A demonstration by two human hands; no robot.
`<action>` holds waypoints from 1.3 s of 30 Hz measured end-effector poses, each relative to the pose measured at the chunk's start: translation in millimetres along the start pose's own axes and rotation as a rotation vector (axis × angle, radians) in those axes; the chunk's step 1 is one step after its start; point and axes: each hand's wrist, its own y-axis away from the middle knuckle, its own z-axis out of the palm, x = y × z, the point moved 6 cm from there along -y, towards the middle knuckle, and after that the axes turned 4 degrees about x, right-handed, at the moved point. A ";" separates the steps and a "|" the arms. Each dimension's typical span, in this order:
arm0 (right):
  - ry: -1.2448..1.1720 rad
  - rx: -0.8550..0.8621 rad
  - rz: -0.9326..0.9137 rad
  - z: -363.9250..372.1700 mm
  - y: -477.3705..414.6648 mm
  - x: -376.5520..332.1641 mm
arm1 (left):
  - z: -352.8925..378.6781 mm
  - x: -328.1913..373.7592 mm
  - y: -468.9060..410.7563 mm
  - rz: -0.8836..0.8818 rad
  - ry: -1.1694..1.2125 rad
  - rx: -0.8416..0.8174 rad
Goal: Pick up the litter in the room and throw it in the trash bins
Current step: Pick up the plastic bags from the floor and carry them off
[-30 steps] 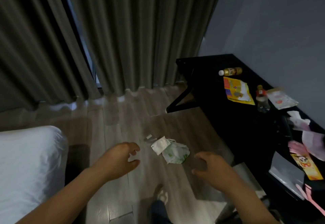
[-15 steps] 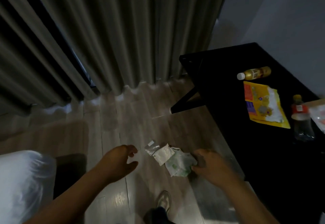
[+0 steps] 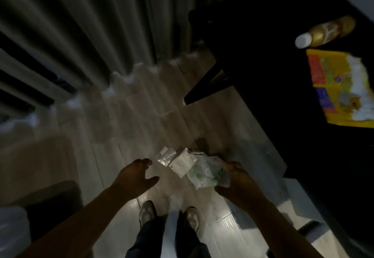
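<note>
Crumpled white-and-green plastic bag: on pale wood floor beside black desk's edge. Right hand grips it, apparently to lift. Left hand spread, empty, near clear plastic packet; flat white sachet between.

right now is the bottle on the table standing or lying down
Lying on its side: the bottle rests lengthwise on the black table, white cap pointing sideways.
</note>
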 end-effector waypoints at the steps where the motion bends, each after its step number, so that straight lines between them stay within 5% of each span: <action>1: 0.007 -0.007 0.024 14.4 -13.7 9.0 | 12.8 -6.7 -20.4 -0.003 -0.009 -0.016; 12: 0.047 -0.069 0.301 207.7 -160.1 137.5 | 181.0 -90.6 -235.3 0.008 -0.115 -0.046; 20: -0.020 0.006 0.324 351.2 -256.5 238.4 | 307.4 -156.8 -369.5 0.037 -0.096 0.023; 24: 0.005 0.049 0.317 411.2 -294.5 286.1 | 357.8 -168.4 -415.4 0.206 -0.206 0.230; 28: 0.072 0.097 0.287 447.6 -316.5 319.4 | 405.7 -194.5 -454.8 0.043 -0.106 0.007; 39: 0.126 0.135 0.246 486.0 -329.9 323.0 | 423.9 -190.5 -468.9 -0.048 -0.096 0.041</action>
